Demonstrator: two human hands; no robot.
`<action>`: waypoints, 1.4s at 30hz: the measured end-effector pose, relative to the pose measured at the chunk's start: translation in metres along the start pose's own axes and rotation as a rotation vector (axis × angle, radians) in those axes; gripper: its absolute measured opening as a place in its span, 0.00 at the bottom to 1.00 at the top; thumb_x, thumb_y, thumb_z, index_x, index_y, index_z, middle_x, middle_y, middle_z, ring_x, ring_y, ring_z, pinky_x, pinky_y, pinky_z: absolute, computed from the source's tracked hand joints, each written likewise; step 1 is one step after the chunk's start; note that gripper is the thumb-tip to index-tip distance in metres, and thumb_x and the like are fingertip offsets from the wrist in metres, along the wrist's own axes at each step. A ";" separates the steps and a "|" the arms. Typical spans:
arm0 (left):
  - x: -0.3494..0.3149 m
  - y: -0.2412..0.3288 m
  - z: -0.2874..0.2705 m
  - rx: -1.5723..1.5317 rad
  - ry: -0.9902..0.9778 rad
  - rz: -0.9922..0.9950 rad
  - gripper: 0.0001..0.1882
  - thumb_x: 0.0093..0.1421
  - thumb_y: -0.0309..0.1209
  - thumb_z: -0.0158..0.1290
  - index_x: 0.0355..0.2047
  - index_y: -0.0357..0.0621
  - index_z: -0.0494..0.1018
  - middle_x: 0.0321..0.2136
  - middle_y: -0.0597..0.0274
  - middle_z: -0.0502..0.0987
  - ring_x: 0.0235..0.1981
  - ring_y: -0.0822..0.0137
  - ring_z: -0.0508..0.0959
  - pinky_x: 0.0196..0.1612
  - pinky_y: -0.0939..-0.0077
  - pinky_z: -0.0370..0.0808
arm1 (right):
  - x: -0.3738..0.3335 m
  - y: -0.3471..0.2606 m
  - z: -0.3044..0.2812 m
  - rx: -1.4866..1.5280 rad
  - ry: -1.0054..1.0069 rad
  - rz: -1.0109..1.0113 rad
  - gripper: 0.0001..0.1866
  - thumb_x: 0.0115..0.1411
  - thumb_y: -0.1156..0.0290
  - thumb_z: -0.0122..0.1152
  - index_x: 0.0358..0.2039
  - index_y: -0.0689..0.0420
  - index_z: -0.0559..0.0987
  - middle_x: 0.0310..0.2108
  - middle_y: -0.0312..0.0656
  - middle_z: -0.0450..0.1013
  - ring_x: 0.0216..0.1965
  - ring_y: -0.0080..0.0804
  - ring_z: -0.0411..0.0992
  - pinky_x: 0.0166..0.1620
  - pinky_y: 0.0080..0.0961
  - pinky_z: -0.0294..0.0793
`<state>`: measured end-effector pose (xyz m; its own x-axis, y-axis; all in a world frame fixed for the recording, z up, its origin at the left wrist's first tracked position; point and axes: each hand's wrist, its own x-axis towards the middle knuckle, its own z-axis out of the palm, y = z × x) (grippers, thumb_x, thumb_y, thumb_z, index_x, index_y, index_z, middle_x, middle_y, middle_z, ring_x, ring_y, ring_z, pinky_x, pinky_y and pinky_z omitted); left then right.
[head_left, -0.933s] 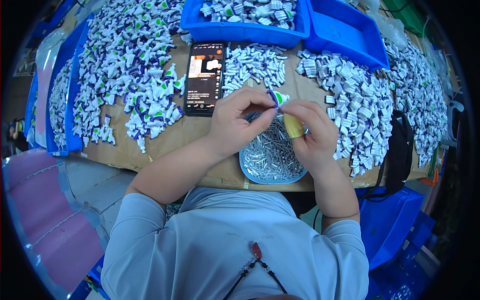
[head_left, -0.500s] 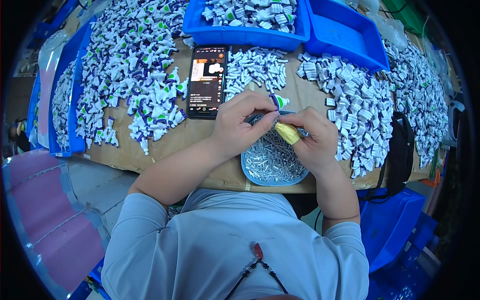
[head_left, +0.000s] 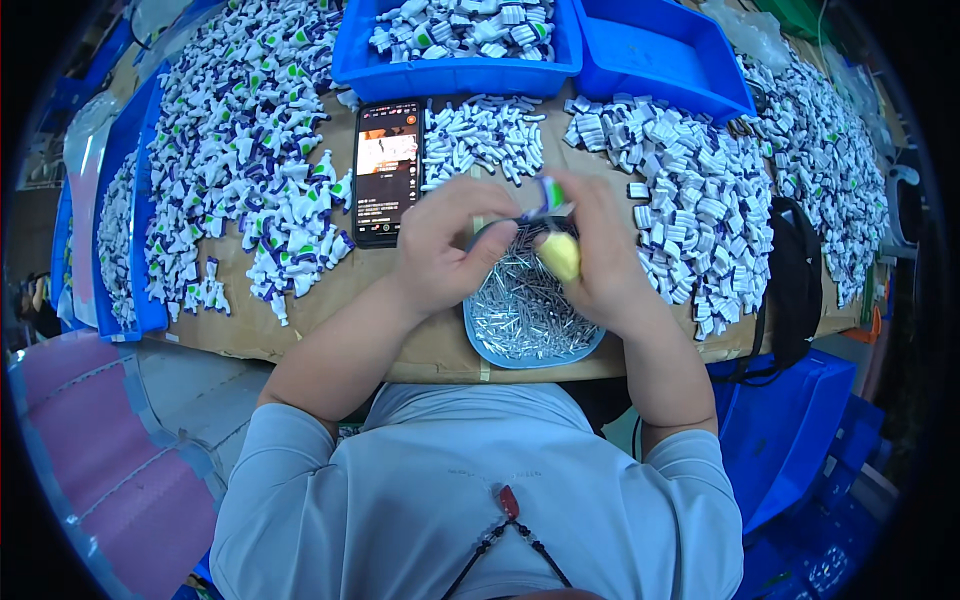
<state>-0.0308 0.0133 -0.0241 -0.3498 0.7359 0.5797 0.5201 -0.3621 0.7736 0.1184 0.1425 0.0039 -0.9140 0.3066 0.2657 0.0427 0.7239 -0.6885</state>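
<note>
My left hand (head_left: 445,240) is above the left rim of a blue bowl (head_left: 486,352) full of small metal pins (head_left: 530,315). Its fingers are curled and smeared by motion, with the thumb apart from them. Over the bowl's right side, my right hand (head_left: 605,250) is closed round a yellow-wrapped object (head_left: 559,257) whose kind I cannot make out. A blurred white, green and purple toy figure part (head_left: 551,195) is between the two hands, against the right fingers. Which hand grips this part is unclear.
A lit phone (head_left: 386,180) lies left of small white parts (head_left: 485,135). Heaps of toy torsos (head_left: 235,150) and ridged white pieces (head_left: 700,210) flank the bowl. At the back stand a filled blue bin (head_left: 455,75) and another blue bin (head_left: 650,55). A black bag (head_left: 795,290) hangs right.
My hands have moved apart a little. The toy part has shifted from beside the left fingertips toward the right fingers and turned. The whole view has shifted slightly.
</note>
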 end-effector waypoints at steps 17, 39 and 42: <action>0.007 -0.020 -0.003 1.014 -0.155 -0.144 0.12 0.49 0.35 0.59 0.36 0.58 0.78 0.33 0.69 0.67 0.38 0.64 0.66 0.41 0.63 0.57 | -0.001 0.035 -0.017 -0.408 0.170 0.309 0.29 0.49 0.84 0.52 0.54 0.64 0.60 0.44 0.57 0.62 0.41 0.58 0.69 0.39 0.44 0.72; 0.001 -0.020 -0.011 0.923 -0.171 -0.126 0.13 0.46 0.35 0.61 0.34 0.54 0.75 0.31 0.73 0.73 0.36 0.67 0.69 0.43 0.65 0.58 | -0.006 0.002 0.009 0.628 0.370 0.141 0.30 0.57 0.84 0.46 0.60 0.60 0.54 0.40 0.39 0.62 0.35 0.24 0.65 0.39 0.20 0.68; 0.002 -0.019 -0.012 0.954 -0.190 -0.162 0.11 0.47 0.34 0.60 0.33 0.53 0.76 0.29 0.73 0.71 0.37 0.67 0.69 0.44 0.64 0.57 | -0.006 0.005 0.008 0.654 0.387 0.108 0.29 0.58 0.81 0.46 0.60 0.61 0.53 0.41 0.40 0.62 0.35 0.24 0.65 0.39 0.21 0.69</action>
<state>-0.0507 0.0153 -0.0344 -0.3844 0.8459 0.3698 0.9168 0.3028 0.2604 0.1210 0.1391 -0.0066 -0.7067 0.6365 0.3088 -0.2341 0.2016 -0.9511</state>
